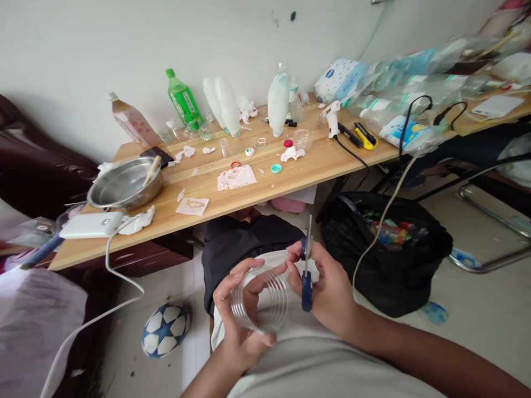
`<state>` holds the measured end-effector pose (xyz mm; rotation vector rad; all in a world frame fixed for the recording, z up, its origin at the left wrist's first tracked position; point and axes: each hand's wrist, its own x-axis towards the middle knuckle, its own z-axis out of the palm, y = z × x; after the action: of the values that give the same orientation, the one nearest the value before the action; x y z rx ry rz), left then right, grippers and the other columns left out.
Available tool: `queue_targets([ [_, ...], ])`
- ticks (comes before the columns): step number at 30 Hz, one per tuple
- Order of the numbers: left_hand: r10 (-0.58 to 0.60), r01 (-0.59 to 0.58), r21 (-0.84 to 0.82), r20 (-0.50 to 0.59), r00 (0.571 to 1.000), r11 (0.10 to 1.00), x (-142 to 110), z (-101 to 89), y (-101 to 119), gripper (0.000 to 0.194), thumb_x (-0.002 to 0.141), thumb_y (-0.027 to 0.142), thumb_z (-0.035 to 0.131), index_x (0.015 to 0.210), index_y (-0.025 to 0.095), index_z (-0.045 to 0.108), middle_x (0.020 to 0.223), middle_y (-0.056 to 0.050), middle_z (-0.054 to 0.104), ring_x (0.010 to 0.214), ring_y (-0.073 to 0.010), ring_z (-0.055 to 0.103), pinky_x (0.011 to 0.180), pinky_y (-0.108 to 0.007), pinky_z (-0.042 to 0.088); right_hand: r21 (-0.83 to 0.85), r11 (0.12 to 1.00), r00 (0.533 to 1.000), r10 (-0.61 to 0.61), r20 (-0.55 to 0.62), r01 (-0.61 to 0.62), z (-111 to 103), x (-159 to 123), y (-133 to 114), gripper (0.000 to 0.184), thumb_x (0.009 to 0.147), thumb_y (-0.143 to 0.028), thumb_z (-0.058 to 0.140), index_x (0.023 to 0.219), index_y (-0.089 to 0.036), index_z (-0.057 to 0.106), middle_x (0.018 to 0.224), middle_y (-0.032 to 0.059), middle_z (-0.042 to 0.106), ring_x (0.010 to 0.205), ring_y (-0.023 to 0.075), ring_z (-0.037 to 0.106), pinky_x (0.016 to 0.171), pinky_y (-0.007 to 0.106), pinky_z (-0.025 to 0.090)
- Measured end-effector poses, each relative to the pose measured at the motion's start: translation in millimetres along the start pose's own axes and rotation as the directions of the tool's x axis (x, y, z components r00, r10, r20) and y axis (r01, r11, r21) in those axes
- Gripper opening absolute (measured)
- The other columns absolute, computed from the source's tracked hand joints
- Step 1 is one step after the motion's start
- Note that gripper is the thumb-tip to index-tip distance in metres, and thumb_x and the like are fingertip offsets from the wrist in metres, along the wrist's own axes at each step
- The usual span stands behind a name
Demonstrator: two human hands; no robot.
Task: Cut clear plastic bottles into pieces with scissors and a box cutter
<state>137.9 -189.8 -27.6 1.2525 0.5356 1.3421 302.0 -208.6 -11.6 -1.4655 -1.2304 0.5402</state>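
Note:
My left hand (234, 315) is wrapped round a clear, ribbed piece of plastic bottle (271, 296), its round open end turned to the right. Close beside it, my right hand (332, 293) grips a pair of scissors (307, 276) with dark blue handles. The scissors' narrow metal blades point up and away from me, apart from the plastic. Some right fingertips reach toward the rim of the bottle piece; whether they touch it I cannot tell. Both hands are above my lap, in front of the table (232, 213).
On the table stand a metal bowl (124, 188), a green bottle (185, 102), white-filled bottles (277, 102), a glue gun (332, 119) and a yellow utility knife (365, 136). A black bag (385, 276) sits on the floor to the right, with a white cable (384, 215) across it. A ball (166, 330) lies left.

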Motion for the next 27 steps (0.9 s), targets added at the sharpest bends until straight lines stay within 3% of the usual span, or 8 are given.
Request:
queue_targets([
  [4,0.068,-0.069,0.0,0.119,0.991,0.998,2,0.4,3,0.069,0.081,0.052,0.074,0.14,0.044,0.039,0.144,-0.013,0.043,0.118,-0.0442,0.065,0.094,-0.065,0.051,-0.057,0.998,1.0,-0.021,-0.007,0.02,2,4,1,0.017,0.087,-0.024,0.064,0.103,-0.024,0.058,0.089,0.001,0.065,0.083,0.0179,0.065,0.077,0.03,0.053],
  [8,0.077,-0.075,-0.035,0.072,0.994,0.997,5,3.1,4,0.063,0.083,0.055,0.072,0.138,0.043,0.042,0.141,-0.012,0.046,0.116,-0.0443,0.066,0.095,-0.066,0.051,-0.025,0.999,1.0,-0.023,-0.018,0.022,5,7,0,0.011,0.089,-0.024,0.063,0.099,-0.024,0.059,0.087,0.0005,0.065,0.081,0.017,0.064,0.075,0.029,0.053],
  [13,0.042,-0.041,-0.099,0.001,0.999,0.994,9,4.7,3,0.063,0.082,0.058,0.072,0.136,0.044,0.043,0.137,-0.011,0.051,0.111,-0.0395,0.069,0.081,-0.053,0.059,0.078,0.996,0.999,-0.029,-0.035,0.032,7,8,3,0.019,0.088,-0.02,0.064,0.105,-0.026,0.059,0.09,-0.0005,0.067,0.081,0.0152,0.066,0.075,0.027,0.055],
  [21,-0.029,0.011,-0.188,-0.092,0.995,0.982,14,5.2,1,0.06,0.079,0.061,0.073,0.131,0.041,0.049,0.127,-0.006,0.057,0.106,-0.0356,0.072,0.075,-0.043,0.059,0.162,0.987,1.0,-0.005,-0.016,0.007,5,8,-5,0.019,0.088,-0.022,0.065,0.105,-0.026,0.059,0.088,-0.0003,0.067,0.081,0.0148,0.066,0.073,0.026,0.057],
  [27,0.001,-0.015,-0.187,-0.075,0.997,0.982,14,5.1,-1,0.061,0.081,0.064,0.069,0.132,0.039,0.048,0.126,-0.005,0.057,0.105,-0.0341,0.073,0.075,-0.039,0.058,0.158,0.987,0.999,-0.031,0.031,0.026,0,7,-11,0.02,0.087,-0.021,0.066,0.106,-0.026,0.06,0.088,0.0001,0.07,0.077,0.0141,0.068,0.07,0.024,0.057],
])
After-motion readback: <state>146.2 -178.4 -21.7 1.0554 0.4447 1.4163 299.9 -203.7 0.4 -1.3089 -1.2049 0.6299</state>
